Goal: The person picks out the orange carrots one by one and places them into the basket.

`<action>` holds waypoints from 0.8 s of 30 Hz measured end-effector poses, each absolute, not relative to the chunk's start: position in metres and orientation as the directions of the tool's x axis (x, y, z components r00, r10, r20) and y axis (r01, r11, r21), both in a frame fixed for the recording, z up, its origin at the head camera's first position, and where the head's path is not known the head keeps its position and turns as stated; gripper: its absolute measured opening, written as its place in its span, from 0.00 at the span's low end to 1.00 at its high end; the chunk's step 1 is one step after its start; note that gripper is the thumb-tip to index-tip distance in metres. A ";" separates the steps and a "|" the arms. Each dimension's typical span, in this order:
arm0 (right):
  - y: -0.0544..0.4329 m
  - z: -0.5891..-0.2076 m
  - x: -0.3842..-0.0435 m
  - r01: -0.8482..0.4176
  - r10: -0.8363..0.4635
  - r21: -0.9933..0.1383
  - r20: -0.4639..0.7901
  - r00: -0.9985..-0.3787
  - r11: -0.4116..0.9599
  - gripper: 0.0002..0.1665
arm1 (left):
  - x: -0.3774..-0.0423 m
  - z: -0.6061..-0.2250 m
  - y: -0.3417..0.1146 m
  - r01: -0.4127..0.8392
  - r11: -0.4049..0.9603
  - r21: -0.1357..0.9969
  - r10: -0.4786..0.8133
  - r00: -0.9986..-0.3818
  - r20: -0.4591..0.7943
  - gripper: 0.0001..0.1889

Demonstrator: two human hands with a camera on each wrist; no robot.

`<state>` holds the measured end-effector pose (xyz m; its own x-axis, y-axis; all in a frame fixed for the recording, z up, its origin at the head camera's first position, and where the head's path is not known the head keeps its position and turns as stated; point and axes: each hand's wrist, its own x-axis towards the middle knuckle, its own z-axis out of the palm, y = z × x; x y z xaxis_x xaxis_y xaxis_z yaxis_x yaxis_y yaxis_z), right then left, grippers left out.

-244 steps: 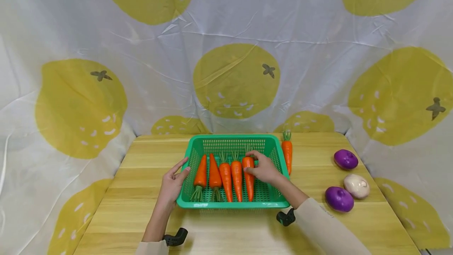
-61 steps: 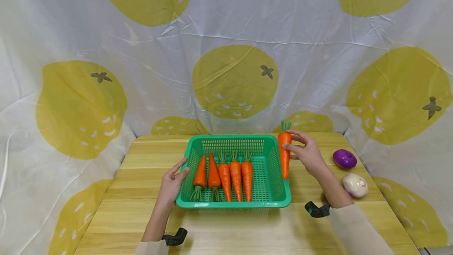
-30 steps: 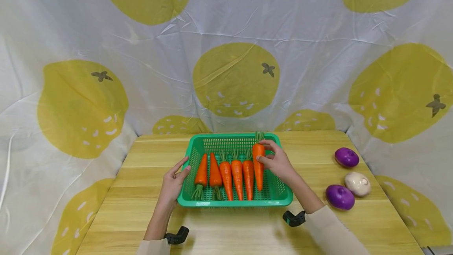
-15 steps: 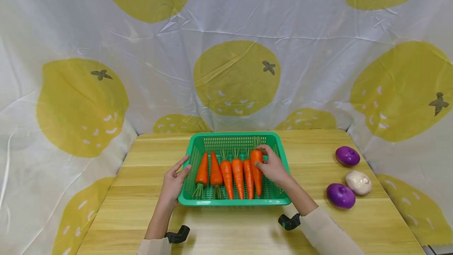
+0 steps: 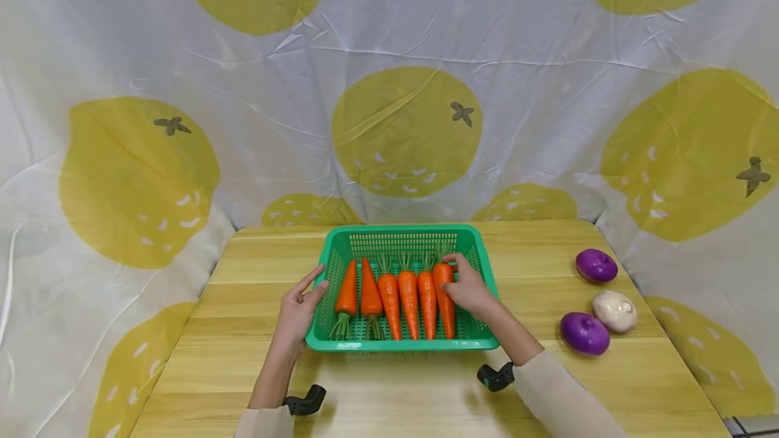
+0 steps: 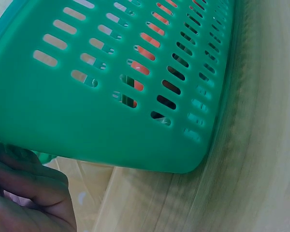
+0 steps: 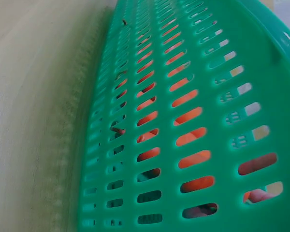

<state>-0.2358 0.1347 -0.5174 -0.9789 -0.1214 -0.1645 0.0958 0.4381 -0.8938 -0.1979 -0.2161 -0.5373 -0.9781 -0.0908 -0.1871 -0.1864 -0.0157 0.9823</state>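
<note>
A green plastic basket [image 5: 402, 345] with slotted walls sits on the wooden table. My left hand [image 5: 296, 313] grips its left rim, the thumb over the edge; in the left wrist view curled fingers [image 6: 34, 181] show at the basket's corner. Inside, my right hand [image 5: 471, 287] pinches the top of an orange carrot [image 5: 446, 306] between thumb and fingers, at the right end of a row. Beside it lie three carrots with greens pointing away, among them a near one [image 5: 427, 303]. Two at the left, including the outermost carrot [image 5: 347, 293], have greens toward me. The right wrist view shows mostly basket wall [image 7: 222, 159].
On the table's right side lie a purple onion [image 5: 596, 265], a white onion-like vegetable [image 5: 615, 311] and another purple onion [image 5: 585, 334]. Behind the table [image 5: 243, 330] hangs a pale cloth [image 5: 274, 120] printed with yellow lemons.
My right hand let go of one carrot in the row, took the carrot from the table right of the basket, carried it left over the rim and lowered it inside. My left hand stayed put.
</note>
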 end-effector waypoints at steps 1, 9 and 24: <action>0.134 -0.518 -0.236 0.100 -0.121 -0.890 -0.171 -0.978 0.445 0.33 | -0.198 -0.537 -0.216 -0.187 -0.014 0.982 -0.093 -0.978 -0.188 0.26; 0.134 -0.519 -0.236 0.136 -0.096 -0.881 -0.199 -0.975 0.454 0.34 | -0.198 -0.536 -0.217 -0.190 -0.050 0.981 -0.089 -0.977 -0.194 0.26; 0.149 -0.496 -0.222 0.095 -0.201 -0.925 -0.180 -0.963 0.368 0.49 | -0.198 -0.534 -0.214 -0.184 -0.025 0.983 -0.087 -0.979 -0.186 0.27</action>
<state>-0.2223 0.1489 -0.4964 -0.9629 -0.2015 -0.1795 0.0954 0.3680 -0.9249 -0.1976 -0.2135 -0.5344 -0.9787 -0.0873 -0.1858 -0.1844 -0.0247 0.9825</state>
